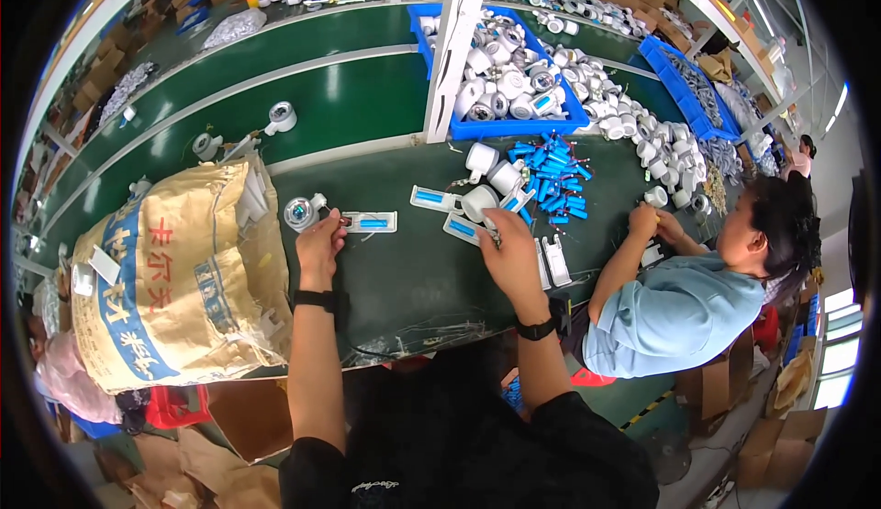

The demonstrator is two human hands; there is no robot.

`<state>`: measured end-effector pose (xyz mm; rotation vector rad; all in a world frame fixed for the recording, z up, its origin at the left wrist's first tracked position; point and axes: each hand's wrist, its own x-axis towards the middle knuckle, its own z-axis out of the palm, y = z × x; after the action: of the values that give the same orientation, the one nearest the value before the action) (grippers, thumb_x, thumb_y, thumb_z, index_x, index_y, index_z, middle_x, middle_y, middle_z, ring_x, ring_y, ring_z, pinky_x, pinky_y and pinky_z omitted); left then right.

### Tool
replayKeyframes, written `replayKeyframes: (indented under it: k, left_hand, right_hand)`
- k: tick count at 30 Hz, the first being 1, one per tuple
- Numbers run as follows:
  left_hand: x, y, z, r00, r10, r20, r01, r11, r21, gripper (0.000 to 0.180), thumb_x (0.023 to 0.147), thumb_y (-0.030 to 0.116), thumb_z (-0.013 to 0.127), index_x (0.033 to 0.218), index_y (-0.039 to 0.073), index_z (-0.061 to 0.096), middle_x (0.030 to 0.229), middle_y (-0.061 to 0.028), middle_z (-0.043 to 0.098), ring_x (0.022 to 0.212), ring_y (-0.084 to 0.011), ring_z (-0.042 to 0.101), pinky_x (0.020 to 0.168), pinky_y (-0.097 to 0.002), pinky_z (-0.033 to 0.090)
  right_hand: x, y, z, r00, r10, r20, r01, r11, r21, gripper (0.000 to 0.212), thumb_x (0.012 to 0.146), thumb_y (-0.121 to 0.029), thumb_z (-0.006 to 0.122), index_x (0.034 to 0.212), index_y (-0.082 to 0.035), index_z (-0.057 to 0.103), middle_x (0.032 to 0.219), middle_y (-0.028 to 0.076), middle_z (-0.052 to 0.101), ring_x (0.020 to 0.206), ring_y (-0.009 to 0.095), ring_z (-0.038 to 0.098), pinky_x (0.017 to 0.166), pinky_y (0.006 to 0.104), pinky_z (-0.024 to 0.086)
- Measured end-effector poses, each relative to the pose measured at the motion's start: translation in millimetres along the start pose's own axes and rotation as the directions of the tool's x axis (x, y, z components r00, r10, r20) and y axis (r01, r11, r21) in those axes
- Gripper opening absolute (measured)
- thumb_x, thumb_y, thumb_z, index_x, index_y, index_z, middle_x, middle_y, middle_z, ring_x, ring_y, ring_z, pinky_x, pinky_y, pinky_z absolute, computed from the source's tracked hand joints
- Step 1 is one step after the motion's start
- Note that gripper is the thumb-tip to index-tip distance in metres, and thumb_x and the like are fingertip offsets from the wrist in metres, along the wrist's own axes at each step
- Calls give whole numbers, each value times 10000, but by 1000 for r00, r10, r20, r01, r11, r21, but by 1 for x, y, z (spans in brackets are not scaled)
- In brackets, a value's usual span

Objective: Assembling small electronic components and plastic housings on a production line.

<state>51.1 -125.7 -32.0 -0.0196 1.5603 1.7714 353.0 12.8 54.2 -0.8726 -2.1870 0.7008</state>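
My left hand (320, 245) is closed on the neck of a white round-headed unit (301, 213), whose open face shows a dark inside with a small green part. Beside its fingertips lies a white handle shell (388, 222) holding a blue cylindrical battery (373, 223). My right hand (512, 257) curls its fingers at another white round housing (476, 202) and the end of a white shell with a battery (462, 226); its fingertips partly hide the contact. Farther up lies a similar shell (431, 198), near more white housings (504, 177).
A heap of blue batteries (555, 177) with wires lies on the green bench (404, 275). Behind it, a blue crate (514, 129) overflows with white housings. A large printed sack (184, 275) stands left. At right, a co-worker in a light-blue shirt (665, 312) handles small parts.
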Motion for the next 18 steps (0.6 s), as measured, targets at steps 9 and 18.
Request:
replayKeyframes:
  k: [9, 18]
  left_hand:
    - [-1, -4, 5, 1000, -2, -7, 1, 999, -51, 215, 898, 223, 804, 909, 24, 725, 802, -37, 723, 622, -84, 650, 517, -199, 503]
    - [-4, 2, -1, 1000, -4, -13, 4, 999, -49, 235, 899, 225, 803, 914, 0, 735, 825, -46, 723, 648, -91, 656, 543, -211, 521]
  right_hand:
    - [-10, 14, -7, 991, 82, -104, -96, 986, -135, 263, 903, -87, 689, 1153, -10, 670, 1160, 200, 669, 1078, 392, 639, 928, 444, 517]
    - [-50, -28, 48, 997, -82, -2, 81, 978, 191, 237, 917, 8, 646, 1148, -23, 691, 1114, 146, 695, 1025, 290, 680, 891, 341, 531]
